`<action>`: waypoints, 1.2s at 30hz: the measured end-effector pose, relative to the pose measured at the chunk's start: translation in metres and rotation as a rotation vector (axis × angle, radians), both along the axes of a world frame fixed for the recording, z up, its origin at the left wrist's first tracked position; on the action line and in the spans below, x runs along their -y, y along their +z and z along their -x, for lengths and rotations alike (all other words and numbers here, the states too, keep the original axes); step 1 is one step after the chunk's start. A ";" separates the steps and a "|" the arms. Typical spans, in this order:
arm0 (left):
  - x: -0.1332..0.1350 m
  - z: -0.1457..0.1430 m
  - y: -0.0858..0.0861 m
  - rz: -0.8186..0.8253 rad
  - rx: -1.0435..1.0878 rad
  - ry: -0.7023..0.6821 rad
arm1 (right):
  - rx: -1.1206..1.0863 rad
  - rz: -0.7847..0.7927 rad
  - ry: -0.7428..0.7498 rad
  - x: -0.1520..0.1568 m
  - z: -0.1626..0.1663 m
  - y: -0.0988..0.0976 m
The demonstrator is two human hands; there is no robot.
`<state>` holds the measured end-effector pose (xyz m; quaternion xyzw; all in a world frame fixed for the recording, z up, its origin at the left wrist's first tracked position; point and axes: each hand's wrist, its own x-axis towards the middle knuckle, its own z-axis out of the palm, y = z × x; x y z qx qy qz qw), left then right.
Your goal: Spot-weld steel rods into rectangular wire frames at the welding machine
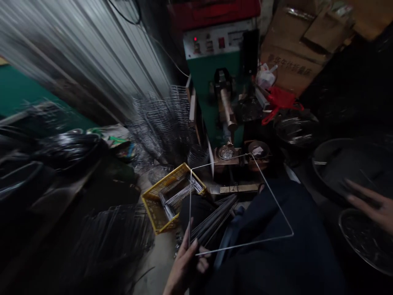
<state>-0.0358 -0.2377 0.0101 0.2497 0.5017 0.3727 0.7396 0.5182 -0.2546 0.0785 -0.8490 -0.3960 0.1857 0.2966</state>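
Observation:
My left hand pinches a thin wire frame at its lower left corner. The frame is four-sided, tilted, and held over my dark-clothed lap. Beneath it lies a bundle of straight dark wires, close to my left fingers. Toward the right edge my right hand is slightly blurred, its fingers stretched out and apart, with nothing visible in them. Under that hand stand a round bowl of small dark parts and a larger dark basin. Whether the hand touches either one, I cannot tell.
Ahead stands a green machine with a lit red lamp and a small dish of metal bits. A yellow crate holds bundled metal rods. Wire racks are stacked behind it. Cardboard boxes and a red bag sit right.

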 end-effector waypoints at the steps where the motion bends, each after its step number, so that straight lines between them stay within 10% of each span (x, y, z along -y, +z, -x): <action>1: -0.001 -0.005 0.000 -0.009 0.020 0.002 | 0.014 -0.018 0.002 -0.002 0.007 0.009; 6: -0.007 -0.031 -0.006 -0.033 0.115 -0.038 | 0.040 -0.096 0.292 -0.010 0.064 0.031; 13: -0.003 -0.027 -0.008 -0.040 0.151 -0.056 | 0.188 -0.059 0.908 -0.017 0.150 0.004; 26: -0.009 -0.041 -0.022 -0.071 0.195 -0.063 | 0.044 -0.099 1.266 -0.034 0.245 -0.030; 32: -0.014 -0.038 -0.020 -0.080 0.241 -0.114 | 0.144 -0.067 1.020 -0.036 0.223 -0.041; 36: -0.015 -0.045 -0.024 -0.084 0.228 -0.128 | 0.047 -0.047 1.140 -0.038 0.233 -0.041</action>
